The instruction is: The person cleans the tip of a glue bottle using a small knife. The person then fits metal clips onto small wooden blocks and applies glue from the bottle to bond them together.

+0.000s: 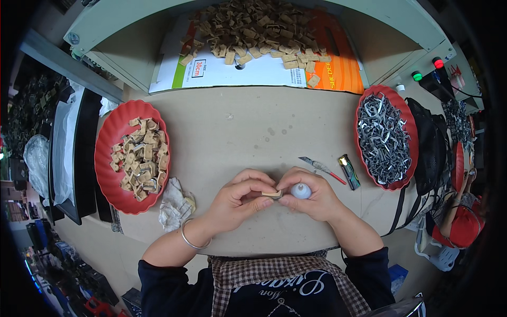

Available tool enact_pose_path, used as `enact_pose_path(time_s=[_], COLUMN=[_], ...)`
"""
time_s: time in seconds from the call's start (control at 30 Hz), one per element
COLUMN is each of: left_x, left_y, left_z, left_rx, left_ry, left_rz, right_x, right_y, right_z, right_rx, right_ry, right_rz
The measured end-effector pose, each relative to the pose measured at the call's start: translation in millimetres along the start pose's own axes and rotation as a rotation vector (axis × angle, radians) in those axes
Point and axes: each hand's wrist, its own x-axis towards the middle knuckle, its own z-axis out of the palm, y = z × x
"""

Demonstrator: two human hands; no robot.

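Over the near part of the table, my left hand [240,196] pinches a small tan piece [271,195] between thumb and fingers. My right hand [320,197] is closed around a pale, rounded squeeze bottle [301,191] with a small nozzle, and its fingertips meet the far end of the tan piece. A thin grey edge shows under that piece, partly covered by my fingers. Similar tan pieces [142,158] fill a red scalloped bowl [104,153] on the left. Bent grey metal clips [383,140] are heaped in another red bowl [413,140] on the right.
A craft knife [323,169] and a dark battery-like cylinder [349,172] lie right of my hands. A crumpled cloth [176,205] is beside the left bowl. Many tan pieces [253,26] cover a cardboard sheet [232,78] under the shelf. Another person [460,222] is at far right.
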Motion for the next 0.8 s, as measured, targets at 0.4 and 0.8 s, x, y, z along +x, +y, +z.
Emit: enact_pose_path(time_s=[0.4,0.8], left_x=[0,4], left_y=[5,2], left_z=[12,6], left_rx=[0.652,0.830], left_ry=[0.159,0.127], left_rz=[0.202,0.382], right_x=[-3,-1], right_y=[3,5], right_z=[8,9], right_rx=[-0.033,0.162], right_ry=[0.110,0.070], right_rz=[0.001,0.155])
